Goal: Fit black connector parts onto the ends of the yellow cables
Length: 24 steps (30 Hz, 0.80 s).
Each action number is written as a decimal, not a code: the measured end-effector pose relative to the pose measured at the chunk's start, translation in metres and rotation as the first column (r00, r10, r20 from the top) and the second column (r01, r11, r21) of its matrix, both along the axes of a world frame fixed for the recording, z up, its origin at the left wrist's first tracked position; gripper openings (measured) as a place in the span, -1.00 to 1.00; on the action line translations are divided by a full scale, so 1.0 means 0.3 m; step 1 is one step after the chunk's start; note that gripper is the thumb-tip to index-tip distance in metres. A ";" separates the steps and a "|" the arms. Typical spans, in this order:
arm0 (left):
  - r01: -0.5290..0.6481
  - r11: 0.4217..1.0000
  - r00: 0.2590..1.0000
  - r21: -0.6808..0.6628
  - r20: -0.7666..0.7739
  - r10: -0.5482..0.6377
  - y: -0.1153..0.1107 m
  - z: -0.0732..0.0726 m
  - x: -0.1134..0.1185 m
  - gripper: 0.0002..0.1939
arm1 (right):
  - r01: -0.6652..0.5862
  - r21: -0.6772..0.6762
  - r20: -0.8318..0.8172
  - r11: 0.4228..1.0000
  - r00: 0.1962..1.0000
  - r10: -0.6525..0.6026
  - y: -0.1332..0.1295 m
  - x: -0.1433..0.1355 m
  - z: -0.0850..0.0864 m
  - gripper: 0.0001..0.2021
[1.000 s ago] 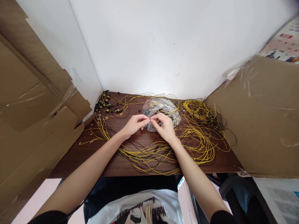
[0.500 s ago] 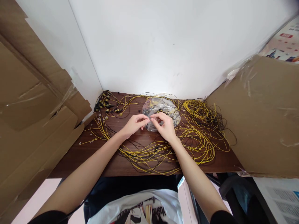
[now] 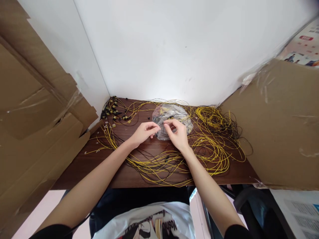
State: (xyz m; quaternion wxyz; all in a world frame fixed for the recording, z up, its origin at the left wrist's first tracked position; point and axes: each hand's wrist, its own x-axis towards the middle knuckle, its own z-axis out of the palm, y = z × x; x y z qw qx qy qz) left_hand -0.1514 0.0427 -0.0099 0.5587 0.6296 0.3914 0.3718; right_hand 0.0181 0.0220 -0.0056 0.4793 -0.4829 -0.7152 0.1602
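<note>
My left hand is closed in a pinch in front of a clear plastic bag; whatever its fingertips hold is too small to make out. A short gap to the right, my right hand has its thumb and forefinger curved towards each other, and I cannot tell whether anything lies between the tips. Small dark and yellow parts show through the bag. Yellow and black wires sweep across the brown table below both wrists, their left ends carrying small whitish connectors.
Black parts with yellow tags are bunched at the back left. Coiled yellow wires lie at the right. Cardboard sheets wall in both sides, with a white panel behind. A small black piece sits left of the bag.
My right hand's fingertips have drawn slightly away to the right, widening the gap between the hands. My left hand stays almost where it was.
</note>
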 end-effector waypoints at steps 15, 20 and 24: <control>-0.011 1.000 1.000 -0.001 -0.002 0.011 -0.003 0.007 0.002 -0.70 | 0.056 -0.005 -0.021 0.998 0.998 -0.056 0.007 0.004 -0.006 -0.85; 0.001 1.000 1.000 0.011 0.006 -0.001 -0.003 0.005 0.001 -0.69 | -0.066 0.000 0.012 0.998 0.998 0.066 -0.003 -0.005 0.003 -0.85; 0.001 1.000 1.000 0.011 0.012 -0.001 -0.007 0.011 0.002 -0.67 | -0.088 -0.006 0.054 0.996 0.995 0.088 -0.003 -0.006 0.001 -0.86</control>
